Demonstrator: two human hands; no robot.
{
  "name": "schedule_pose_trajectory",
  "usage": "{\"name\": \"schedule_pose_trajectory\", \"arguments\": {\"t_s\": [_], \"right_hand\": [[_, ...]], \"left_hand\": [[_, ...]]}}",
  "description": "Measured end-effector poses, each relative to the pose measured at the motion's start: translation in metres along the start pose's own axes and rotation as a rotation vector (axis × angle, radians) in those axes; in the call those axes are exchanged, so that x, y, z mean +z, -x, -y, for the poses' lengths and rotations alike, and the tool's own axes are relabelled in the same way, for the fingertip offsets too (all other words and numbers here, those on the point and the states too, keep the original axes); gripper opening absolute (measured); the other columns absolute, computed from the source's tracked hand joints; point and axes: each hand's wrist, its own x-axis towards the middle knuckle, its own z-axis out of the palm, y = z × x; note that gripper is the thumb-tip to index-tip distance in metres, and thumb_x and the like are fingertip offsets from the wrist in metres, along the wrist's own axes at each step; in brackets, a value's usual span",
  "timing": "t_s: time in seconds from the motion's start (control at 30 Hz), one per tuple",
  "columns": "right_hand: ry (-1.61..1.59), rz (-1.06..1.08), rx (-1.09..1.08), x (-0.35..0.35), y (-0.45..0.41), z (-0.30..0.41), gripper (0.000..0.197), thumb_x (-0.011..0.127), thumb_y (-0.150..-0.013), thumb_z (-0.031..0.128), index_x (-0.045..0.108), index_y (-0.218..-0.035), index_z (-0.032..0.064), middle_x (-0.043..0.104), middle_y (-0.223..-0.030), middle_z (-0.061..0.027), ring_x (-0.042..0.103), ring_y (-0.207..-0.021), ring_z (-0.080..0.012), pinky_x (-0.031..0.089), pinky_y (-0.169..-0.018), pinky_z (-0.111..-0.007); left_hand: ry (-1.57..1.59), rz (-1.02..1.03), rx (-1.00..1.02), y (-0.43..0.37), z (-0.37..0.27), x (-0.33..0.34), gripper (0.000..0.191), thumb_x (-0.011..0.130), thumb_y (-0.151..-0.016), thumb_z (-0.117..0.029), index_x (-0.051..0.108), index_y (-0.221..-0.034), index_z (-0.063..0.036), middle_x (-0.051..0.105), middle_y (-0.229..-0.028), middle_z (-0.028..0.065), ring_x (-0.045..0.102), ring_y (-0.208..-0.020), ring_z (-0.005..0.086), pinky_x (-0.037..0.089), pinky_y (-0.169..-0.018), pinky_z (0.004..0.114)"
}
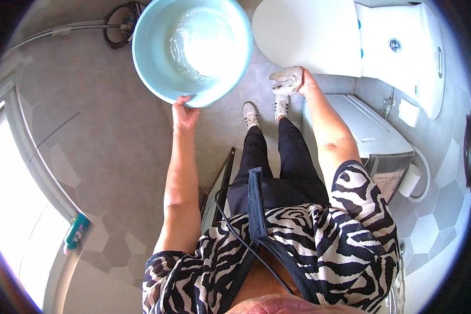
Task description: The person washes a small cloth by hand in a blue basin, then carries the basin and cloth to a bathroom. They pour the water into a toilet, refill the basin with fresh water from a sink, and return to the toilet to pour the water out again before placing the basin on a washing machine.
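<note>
My left hand (pixel 185 114) grips the near rim of a light blue plastic basin (pixel 151 59), its thumb over the edge. Clear water (pixel 192 47) lies in the basin, with ripples and bright glare on it. The frame does not settle whether anything supports the basin from below. To the right of the basin and apart from it, my right hand (pixel 307 83) clutches a bunched, wet-looking greyish cloth (pixel 285 80). The cloth hangs near the front edge of a white toilet's closed lid (pixel 306 31).
Beside the toilet tank (pixel 396 35) are a water valve (pixel 388 103) and a wall. A boxy white appliance (pixel 357 121) stands right of my legs. A teal bottle (pixel 77 231) sits by the window (pixel 19 188). A dark-rimmed round fixture (pixel 121 25) is at upper left.
</note>
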Motion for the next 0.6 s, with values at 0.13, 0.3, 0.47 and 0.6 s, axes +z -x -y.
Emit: {"name": "schedule_pose_trajectory", "arguments": {"t_s": [0.13, 0.3, 0.47, 0.6], "right_hand": [[-0.241, 0.102, -0.148, -0.017, -0.046, -0.003, 0.045, 0.038, -0.089, 0.028, 0.046, -0.121, -0.0023, 0.050, -0.121, -0.0257, 0.049, -0.110, -0.0413, 0.037, -0.097, -0.056], [-0.408, -0.104, -0.223, -0.031, -0.077, -0.004, 0.039, 0.039, -0.088, 0.024, 0.053, -0.113, -0.0019, 0.055, -0.116, -0.0211, 0.051, -0.109, -0.0364, 0.038, -0.096, -0.054], [-0.560, 0.086, -0.175, -0.006, -0.066, -0.017, 0.041, 0.034, -0.090, 0.024, 0.048, -0.116, -0.0038, 0.050, -0.120, -0.0240, 0.049, -0.110, -0.0381, 0.037, -0.097, -0.054], [-0.581, 0.177, -0.245, 0.000, -0.035, -0.028, 0.041, 0.034, -0.091, 0.025, 0.048, -0.115, -0.0052, 0.051, -0.118, -0.0248, 0.051, -0.108, -0.0379, 0.038, -0.097, -0.052]], "left_hand": [[0.022, 0.050, -0.042, -0.023, 0.000, -0.008, 0.053, 0.051, -0.065, 0.005, 0.045, -0.118, 0.0011, 0.052, -0.117, 0.0115, 0.048, -0.111, 0.0289, 0.038, -0.100, 0.043], [-0.016, -0.024, -0.034, -0.004, -0.005, -0.009, 0.063, 0.051, -0.065, 0.005, 0.035, -0.126, 0.0026, 0.047, -0.122, 0.0141, 0.046, -0.114, 0.0307, 0.035, -0.103, 0.046], [-0.064, -0.072, 0.010, -0.003, -0.016, -0.041, 0.054, 0.050, -0.064, 0.005, 0.044, -0.118, 0.0027, 0.051, -0.117, 0.0127, 0.047, -0.112, 0.0297, 0.035, -0.102, 0.046], [-0.126, -0.161, 0.004, 0.000, -0.026, -0.060, 0.052, 0.050, -0.065, 0.004, 0.044, -0.117, 0.0029, 0.051, -0.115, 0.0120, 0.048, -0.110, 0.0299, 0.038, -0.100, 0.045]]}}
